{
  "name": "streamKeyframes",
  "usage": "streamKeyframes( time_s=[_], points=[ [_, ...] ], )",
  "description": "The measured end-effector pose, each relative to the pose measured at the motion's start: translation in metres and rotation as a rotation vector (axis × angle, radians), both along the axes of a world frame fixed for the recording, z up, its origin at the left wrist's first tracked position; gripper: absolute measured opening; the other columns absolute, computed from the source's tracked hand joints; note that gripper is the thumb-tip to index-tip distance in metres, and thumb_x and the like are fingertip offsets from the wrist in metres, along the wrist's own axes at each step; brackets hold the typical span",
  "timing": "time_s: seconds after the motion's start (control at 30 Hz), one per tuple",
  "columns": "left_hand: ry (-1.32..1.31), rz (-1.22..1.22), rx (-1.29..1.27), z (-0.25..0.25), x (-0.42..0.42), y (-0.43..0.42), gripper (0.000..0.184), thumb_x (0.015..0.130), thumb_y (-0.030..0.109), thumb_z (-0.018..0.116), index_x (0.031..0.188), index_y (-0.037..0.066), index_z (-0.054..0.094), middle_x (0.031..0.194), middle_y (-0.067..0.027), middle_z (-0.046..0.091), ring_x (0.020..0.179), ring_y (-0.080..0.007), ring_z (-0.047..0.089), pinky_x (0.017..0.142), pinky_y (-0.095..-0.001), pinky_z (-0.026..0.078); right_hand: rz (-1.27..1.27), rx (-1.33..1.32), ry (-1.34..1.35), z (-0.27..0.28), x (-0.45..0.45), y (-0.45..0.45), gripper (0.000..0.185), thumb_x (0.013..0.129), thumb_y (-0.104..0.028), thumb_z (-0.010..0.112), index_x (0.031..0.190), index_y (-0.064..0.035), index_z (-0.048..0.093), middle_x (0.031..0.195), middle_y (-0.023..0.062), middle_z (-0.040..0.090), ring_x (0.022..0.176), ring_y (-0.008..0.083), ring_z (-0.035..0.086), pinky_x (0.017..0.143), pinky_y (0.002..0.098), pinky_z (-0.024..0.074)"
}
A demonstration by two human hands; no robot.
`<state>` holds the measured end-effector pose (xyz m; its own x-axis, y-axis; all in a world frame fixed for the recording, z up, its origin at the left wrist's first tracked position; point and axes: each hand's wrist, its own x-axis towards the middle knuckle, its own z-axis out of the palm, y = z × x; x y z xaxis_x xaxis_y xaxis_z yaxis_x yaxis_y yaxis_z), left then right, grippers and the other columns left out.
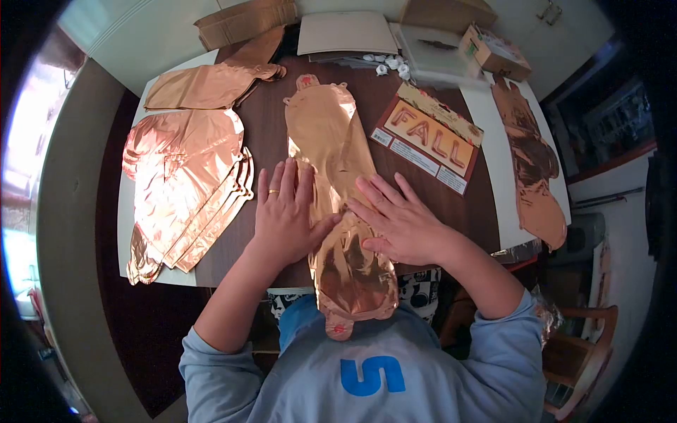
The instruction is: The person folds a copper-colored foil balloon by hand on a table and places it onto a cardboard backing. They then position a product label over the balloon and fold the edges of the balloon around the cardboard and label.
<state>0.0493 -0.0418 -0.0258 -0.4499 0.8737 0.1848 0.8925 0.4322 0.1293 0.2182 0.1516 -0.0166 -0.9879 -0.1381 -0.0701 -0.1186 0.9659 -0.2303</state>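
Both the left hand [282, 224] and the right hand [410, 224] rest open, fingers spread, on the foil balloon [326, 134] overhanging the table's [266, 130] near edge, where light, even, outward pressure best smooths creases without tearing.

Your left hand [281, 224] lies palm down at the left edge of the foil balloon [337, 141], its fingers pointing forward, close together, and your thumb reaching right onto the foil. A ring [273, 191] circles your ring finger. Your right hand [403, 224] is flat and open, palm down at the balloon's right edge, fingers spread and angled forward and left across it. Both forearms are bare below the pushed-up sleeves, converging toward the balloon.
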Motion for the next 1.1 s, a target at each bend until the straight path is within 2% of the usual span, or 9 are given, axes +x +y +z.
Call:
streamKeyframes(
  time_s=[0.07, 0.47, 0.73, 0.83, 0.87, 0.97, 1.1],
  points=[
    [0.033, 0.012, -0.011, -0.004, 0.003, 0.001, 0.092, 0.090, 0.066, 0.053, 0.150, -0.002, 0.035, 0.152, -0.0297, 0.036, 0.142, -0.0454, 0.032, 0.118, -0.0601, 0.016, 0.000, -0.017, 0.018, -0.001, 0.001, 0.000, 0.072, 0.099, -0.049, 0.052, 0.157, -0.0123, 0.029, 0.165, 0.0176, 0.017, 0.153, 0.0335, 0.014, 0.123, 0.0548, 0.0065],
    [0.102, 0.003, -0.024, -0.010, 0.005, -0.001, 0.091, 0.094, 0.066, 0.047, 0.150, -0.004, 0.035, 0.152, -0.0310, 0.035, 0.143, -0.0446, 0.031, 0.118, -0.0593, 0.013, 0.038, -0.046, 0.008, 0.003, 0.020, -0.009, 0.076, 0.097, -0.052, 0.053, 0.157, -0.0116, 0.028, 0.163, 0.0189, 0.022, 0.153, 0.0342, 0.016, 0.122, 0.0575, 0.0088],
    [0.131, -0.004, -0.025, -0.010, 0.005, -0.001, 0.092, 0.094, 0.067, 0.046, 0.149, -0.005, 0.035, 0.151, -0.0316, 0.036, 0.141, -0.0456, 0.034, 0.117, -0.0598, 0.016, 0.105, -0.044, -0.050, 0.008, 0.058, -0.026, 0.079, 0.093, -0.053, 0.057, 0.155, -0.0117, 0.032, 0.163, 0.0197, 0.022, 0.152, 0.0341, 0.019, 0.121, 0.0582, 0.0116],
    [0.124, -0.006, -0.022, -0.010, 0.005, -0.001, 0.092, 0.094, 0.067, 0.046, 0.149, -0.005, 0.035, 0.151, -0.0320, 0.036, 0.141, -0.0460, 0.035, 0.117, -0.0600, 0.017, 0.115, -0.146, -0.047, 0.009, 0.078, -0.030, 0.078, 0.093, -0.053, 0.057, 0.154, -0.0119, 0.033, 0.162, 0.0204, 0.023, 0.152, 0.0341, 0.020, 0.121, 0.0581, 0.0129],
    [0.122, -0.007, -0.019, -0.010, 0.005, -0.001, 0.092, 0.094, 0.067, 0.046, 0.149, -0.005, 0.035, 0.150, -0.0321, 0.037, 0.141, -0.0461, 0.035, 0.117, -0.0601, 0.017, 0.119, -0.167, -0.075, 0.012, 0.081, -0.030, 0.078, 0.093, -0.052, 0.057, 0.154, -0.0089, 0.033, 0.162, 0.0215, 0.023, 0.150, 0.0350, 0.023, 0.121, 0.0581, 0.0138],
    [0.136, -0.007, 0.003, -0.012, 0.005, -0.001, 0.091, 0.093, 0.067, 0.046, 0.149, -0.005, 0.036, 0.150, -0.0320, 0.037, 0.141, -0.0461, 0.035, 0.116, -0.0606, 0.017, 0.053, -0.448, -0.036, 0.013, 0.075, -0.017, 0.079, 0.094, -0.050, 0.058, 0.152, -0.0041, 0.033, 0.161, 0.0226, 0.024, 0.149, 0.0362, 0.026, 0.121, 0.0574, 0.0152],
    [0.134, 0.000, 0.001, -0.013, 0.005, -0.001, 0.091, 0.092, 0.067, 0.048, 0.149, -0.004, 0.037, 0.150, -0.0313, 0.037, 0.140, -0.0461, 0.035, 0.117, -0.0608, 0.017, -0.001, -0.261, 0.148, 0.027, 0.036, -0.017, 0.081, 0.093, -0.048, 0.060, 0.150, 0.0017, 0.033, 0.159, 0.0240, 0.027, 0.147, 0.0368, 0.029, 0.120, 0.0564, 0.0153]
  ],
)
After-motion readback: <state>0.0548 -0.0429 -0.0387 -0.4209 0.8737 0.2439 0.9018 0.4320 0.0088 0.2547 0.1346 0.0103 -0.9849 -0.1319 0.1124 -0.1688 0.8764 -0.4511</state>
